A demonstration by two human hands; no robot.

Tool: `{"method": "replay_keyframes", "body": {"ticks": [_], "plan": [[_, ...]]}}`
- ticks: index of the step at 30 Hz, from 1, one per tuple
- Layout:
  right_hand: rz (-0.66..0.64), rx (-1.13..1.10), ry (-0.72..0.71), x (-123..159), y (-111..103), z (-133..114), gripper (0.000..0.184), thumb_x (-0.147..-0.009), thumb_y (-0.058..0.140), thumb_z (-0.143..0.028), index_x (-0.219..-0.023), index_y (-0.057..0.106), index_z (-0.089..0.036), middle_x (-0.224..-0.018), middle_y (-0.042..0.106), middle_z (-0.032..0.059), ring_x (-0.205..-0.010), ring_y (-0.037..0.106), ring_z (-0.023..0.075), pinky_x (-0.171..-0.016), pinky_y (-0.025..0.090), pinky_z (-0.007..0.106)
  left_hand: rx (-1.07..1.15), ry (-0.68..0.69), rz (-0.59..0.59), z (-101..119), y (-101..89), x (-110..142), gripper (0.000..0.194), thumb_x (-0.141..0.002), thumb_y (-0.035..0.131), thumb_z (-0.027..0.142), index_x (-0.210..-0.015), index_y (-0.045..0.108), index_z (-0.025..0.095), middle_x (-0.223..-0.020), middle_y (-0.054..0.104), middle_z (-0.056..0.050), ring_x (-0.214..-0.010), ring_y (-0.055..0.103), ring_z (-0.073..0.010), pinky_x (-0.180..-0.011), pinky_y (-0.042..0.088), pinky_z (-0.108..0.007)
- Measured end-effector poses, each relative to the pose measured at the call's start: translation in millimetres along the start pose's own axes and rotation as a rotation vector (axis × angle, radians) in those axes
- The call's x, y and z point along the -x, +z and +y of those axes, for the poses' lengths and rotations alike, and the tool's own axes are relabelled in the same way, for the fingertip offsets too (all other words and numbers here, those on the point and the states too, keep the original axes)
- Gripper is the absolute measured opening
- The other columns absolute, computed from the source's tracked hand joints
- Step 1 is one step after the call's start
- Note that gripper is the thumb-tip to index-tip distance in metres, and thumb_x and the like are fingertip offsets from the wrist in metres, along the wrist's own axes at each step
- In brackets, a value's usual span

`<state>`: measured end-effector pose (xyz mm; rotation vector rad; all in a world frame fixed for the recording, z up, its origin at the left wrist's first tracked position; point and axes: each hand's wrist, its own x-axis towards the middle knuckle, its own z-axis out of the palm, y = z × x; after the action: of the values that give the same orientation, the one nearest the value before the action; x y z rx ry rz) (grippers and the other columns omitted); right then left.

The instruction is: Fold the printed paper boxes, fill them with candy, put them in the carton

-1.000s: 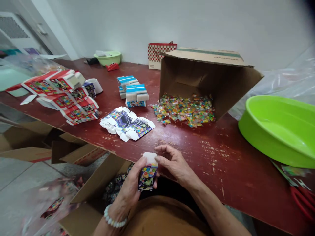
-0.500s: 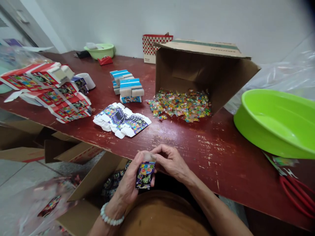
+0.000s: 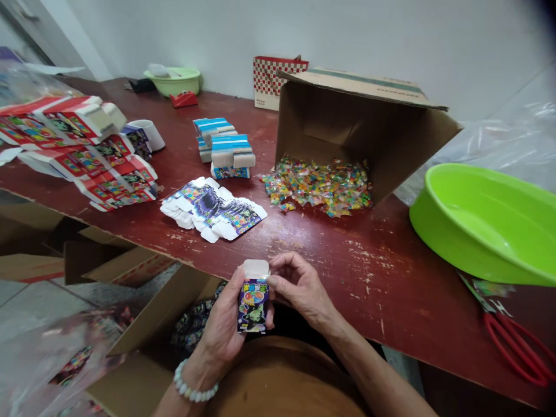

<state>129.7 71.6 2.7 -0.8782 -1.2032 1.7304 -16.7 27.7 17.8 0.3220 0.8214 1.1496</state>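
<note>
My left hand (image 3: 226,318), with a bead bracelet on its wrist, is wrapped round a small purple candy box (image 3: 253,307). The box is printed with bright letters and a green figure. Its white top flap stands raised. My right hand (image 3: 299,286) has its thumb and fingers closed at the box's upper right edge; whether a small piece is also between them is hidden. Beyond the hands, a stack of flat purple box blanks (image 3: 212,208) lies on the dark red table (image 3: 330,266). Wrapped candies (image 3: 321,185) spill from a cardboard carton (image 3: 360,127) lying on its side.
Red box bundles (image 3: 113,179) lean at left, with blue-topped bundles (image 3: 230,152) behind the blanks. A lime-green basin (image 3: 486,231) and red-handled scissors (image 3: 512,347) are at right. Below the table's front edge stands an open carton (image 3: 147,324) of dark packs.
The view has turned slightly. My right thumb and fingers came onto the box's flap, bending it, and now sit at its upper right edge with the flap upright. The left hand kept its hold.
</note>
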Motion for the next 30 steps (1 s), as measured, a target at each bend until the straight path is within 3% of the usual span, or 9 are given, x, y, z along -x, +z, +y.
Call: {"method": "replay_keyframes", "body": {"ticks": [5,7,13,15,18,22,24,27,30], "plan": [[0.062,0.432,-0.347,1.6,3.2,-1.8,0.008,-0.085,0.07,-0.027,-0.089,0.072,-0.021,-0.097,0.065,0.0059,-0.089,0.064,0.0164,-0.08,0.052,0.03,0.067,0.066,0.056,-6.0,3.5,0.3,0.035,-0.082,0.071,0.041,-0.104,0.061,0.017,-0.069,0.074,-0.002,-0.047,0.068,-0.0188,-0.049,0.058,-0.03],[0.05,0.507,-0.401,-0.7,2.6,-3.8,0.007,-0.086,0.068,-0.025,-0.088,0.074,-0.021,-0.1,0.066,0.007,-0.097,0.064,0.018,-0.086,0.051,0.031,0.082,0.073,0.054,-8.0,3.3,0.1,0.038,-0.08,0.072,0.04,-0.107,0.06,0.016,-0.07,0.074,-0.001,-0.047,0.068,-0.0189,-0.049,0.058,-0.03],[-0.059,0.311,-0.123,-7.9,2.2,-0.3,0.014,-0.085,0.068,-0.032,-0.086,0.071,-0.019,-0.1,0.063,0.0056,-0.072,0.061,0.0117,-0.057,0.049,0.022,0.037,0.019,0.045,-6.1,1.5,-0.6,0.045,-0.083,0.067,0.046,-0.113,0.059,0.013,-0.068,0.073,-0.003,-0.041,0.065,-0.0191,-0.041,0.054,-0.03],[0.001,0.3,-0.134,-7.0,3.9,1.5,0.017,-0.083,0.07,-0.032,-0.095,0.07,-0.021,-0.099,0.061,0.0041,-0.071,0.059,0.0108,-0.06,0.051,0.022,0.032,0.014,0.051,-4.7,1.8,0.0,0.048,-0.083,0.068,0.047,-0.114,0.059,0.012,-0.071,0.073,-0.005,-0.043,0.065,-0.0189,-0.042,0.054,-0.029],[0.049,0.359,-0.225,-4.5,3.6,-0.2,0.015,-0.084,0.07,-0.032,-0.095,0.069,-0.023,-0.104,0.061,0.0052,-0.085,0.061,0.0142,-0.073,0.052,0.026,0.021,0.052,0.067,-4.9,1.7,1.5,0.048,-0.086,0.066,0.048,-0.117,0.057,0.013,-0.075,0.073,-0.005,-0.047,0.066,-0.0176,-0.042,0.052,-0.025],[-0.072,0.444,-0.267,-4.1,-2.6,-4.4,0.013,-0.086,0.07,-0.032,-0.081,0.072,-0.021,-0.101,0.063,0.0068,-0.099,0.062,0.0185,-0.084,0.051,0.03,-0.07,0.142,0.048,-9.1,-1.1,2.5,0.038,-0.09,0.061,0.046,-0.117,0.055,0.02,-0.082,0.072,-0.003,-0.047,0.066,-0.0146,-0.04,0.049,-0.021],[-0.101,0.388,-0.206,-4.8,-3.9,-2.3,0.015,-0.084,0.071,-0.034,-0.079,0.07,-0.02,-0.096,0.064,0.006,-0.091,0.063,0.0177,-0.078,0.052,0.029,-0.131,0.16,0.04,-11.0,-2.6,1.7,0.035,-0.091,0.06,0.046,-0.115,0.054,0.022,-0.08,0.071,-0.001,-0.045,0.064,-0.0138,-0.039,0.049,-0.021],[-0.035,0.196,-0.063,-6.3,-1.5,3.5,0.026,-0.08,0.074,-0.037,-0.099,0.067,-0.022,-0.087,0.065,0.0023,-0.074,0.062,0.0141,-0.064,0.052,0.025,-0.195,0.17,0.071,-11.3,-4.1,-0.8,0.035,-0.089,0.06,0.048,-0.112,0.054,0.021,-0.071,0.068,0.001,-0.04,0.062,-0.0138,-0.038,0.048,-0.022],[-0.042,0.224,-0.033,-8.4,0.4,2.6,0.032,-0.08,0.074,-0.038,-0.107,0.067,-0.023,-0.09,0.065,0.0022,-0.074,0.062,0.014,-0.066,0.052,0.026,-0.157,0.13,0.071,-8.2,-4.7,-2.8,0.034,-0.09,0.058,0.046,-0.114,0.052,0.022,-0.07,0.067,0.002,-0.039,0.062,-0.0155,-0.036,0.049,-0.024]]}}
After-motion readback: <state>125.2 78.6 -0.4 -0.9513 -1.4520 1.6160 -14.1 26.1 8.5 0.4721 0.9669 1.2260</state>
